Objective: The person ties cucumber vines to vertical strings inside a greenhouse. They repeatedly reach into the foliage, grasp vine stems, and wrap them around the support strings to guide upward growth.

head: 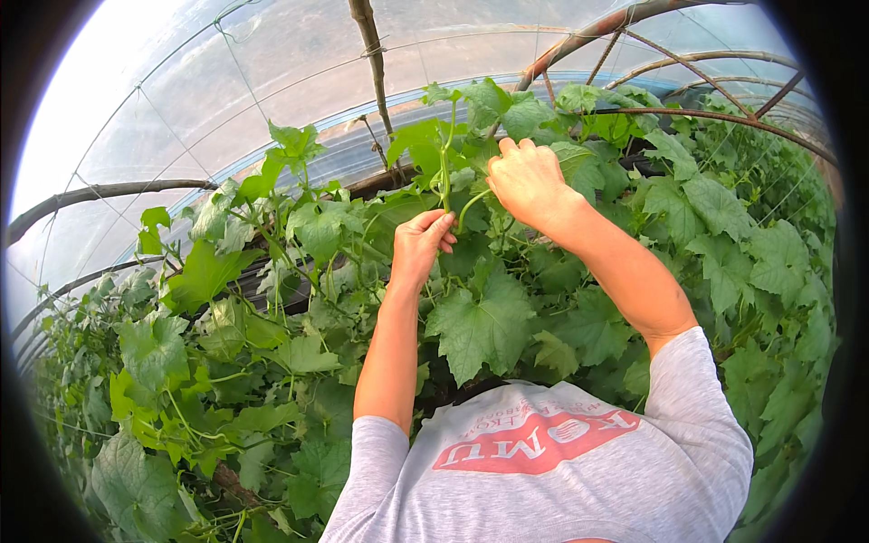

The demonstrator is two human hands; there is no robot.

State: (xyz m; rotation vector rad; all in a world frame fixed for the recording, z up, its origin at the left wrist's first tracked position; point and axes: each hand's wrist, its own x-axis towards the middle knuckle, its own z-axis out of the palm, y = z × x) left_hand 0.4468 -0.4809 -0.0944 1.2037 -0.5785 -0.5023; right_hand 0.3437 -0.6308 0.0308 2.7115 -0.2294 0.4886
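My left hand (424, 239) pinches an upright green vine stem (445, 173) between thumb and fingers. Above the pinch, thin side shoots and a curled tendril rise along the stem toward young leaves (487, 102). My right hand (528, 175) is slightly higher and to the right, its fingers curled and facing away from me. A curved leaf stalk (470, 206) runs from beside my left hand up to the edge of my right hand. Whether the right fingers grip it is hidden. Below and between my forearms hangs a broad lobed leaf (482, 326).
Dense climbing vines (719, 224) fill both sides. A clear plastic greenhouse film (299, 68) curves overhead. A wooden pole (372, 61), a rusty metal arch (597, 30) with a lower bar (706, 117), and thin strings (241, 75) cross the space beyond my hands.
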